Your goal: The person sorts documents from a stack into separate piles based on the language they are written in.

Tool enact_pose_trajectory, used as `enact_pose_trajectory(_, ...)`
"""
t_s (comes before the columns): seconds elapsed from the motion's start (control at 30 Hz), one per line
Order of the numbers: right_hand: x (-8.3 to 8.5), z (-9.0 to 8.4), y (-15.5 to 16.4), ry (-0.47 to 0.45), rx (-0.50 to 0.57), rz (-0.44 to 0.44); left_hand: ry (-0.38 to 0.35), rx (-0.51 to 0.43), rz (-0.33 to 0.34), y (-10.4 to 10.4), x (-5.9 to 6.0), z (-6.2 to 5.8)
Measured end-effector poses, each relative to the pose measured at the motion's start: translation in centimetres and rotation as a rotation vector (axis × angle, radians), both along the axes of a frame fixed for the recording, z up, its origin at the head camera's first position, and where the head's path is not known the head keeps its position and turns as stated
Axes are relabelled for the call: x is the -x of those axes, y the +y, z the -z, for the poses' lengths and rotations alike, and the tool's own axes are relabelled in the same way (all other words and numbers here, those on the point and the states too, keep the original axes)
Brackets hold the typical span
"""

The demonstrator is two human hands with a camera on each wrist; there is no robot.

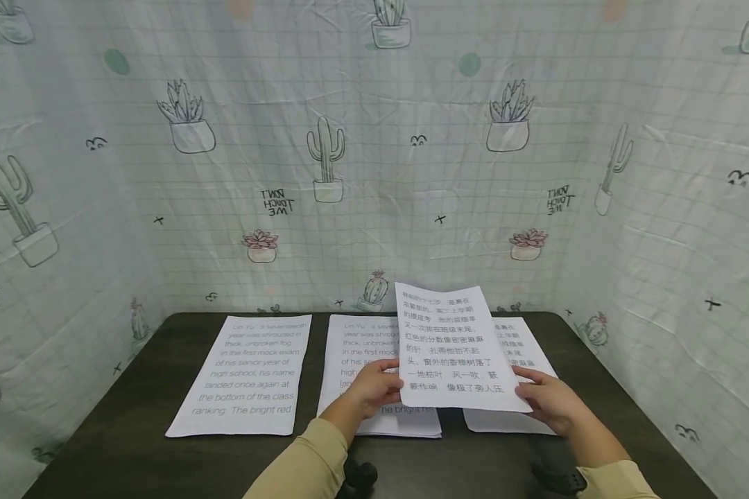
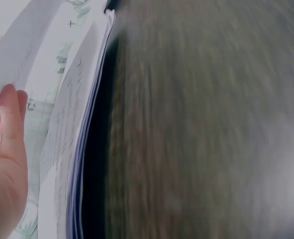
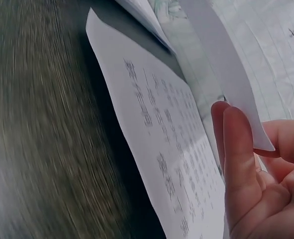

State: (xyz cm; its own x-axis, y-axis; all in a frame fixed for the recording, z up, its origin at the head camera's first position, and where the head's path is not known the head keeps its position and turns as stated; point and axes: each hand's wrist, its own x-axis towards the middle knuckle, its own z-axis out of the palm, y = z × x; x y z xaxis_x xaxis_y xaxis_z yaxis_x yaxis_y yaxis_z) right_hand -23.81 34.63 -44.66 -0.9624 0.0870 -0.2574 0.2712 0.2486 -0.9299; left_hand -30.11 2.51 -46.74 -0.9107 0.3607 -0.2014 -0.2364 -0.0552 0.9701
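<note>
A white sheet of paper (image 1: 452, 350) printed with Chinese characters is held up off the table, tilted toward me. My left hand (image 1: 373, 388) pinches its left edge near the lower corner. On the opposite edge my right hand (image 1: 552, 400) grips it between thumb and fingers, as the right wrist view shows with that hand (image 3: 261, 179). Beneath the held sheet lies a stack of papers (image 1: 349, 371) with English text, partly covered by it and the left hand. Another sheet with Chinese text (image 1: 523, 339) lies to the right, partly hidden behind the held one.
To the left a separate English-text sheet (image 1: 243, 378) lies flat on the dark table (image 1: 131, 416). A whitish curtain (image 1: 374, 173) with cactus drawings encloses the table's back and sides.
</note>
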Motion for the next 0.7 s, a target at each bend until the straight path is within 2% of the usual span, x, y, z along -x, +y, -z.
enact_pose_trajectory(0.4,-1.1,0.5,3.8,-0.022,0.062,-0.009,-0.012,0.004,-0.003,3.7,-0.9,0.0)
enact_pose_trajectory(0.7,-2.0,0.3,6.2,-0.037,0.033,0.036,0.005,-0.007,-0.013,6.5,-1.9,0.1)
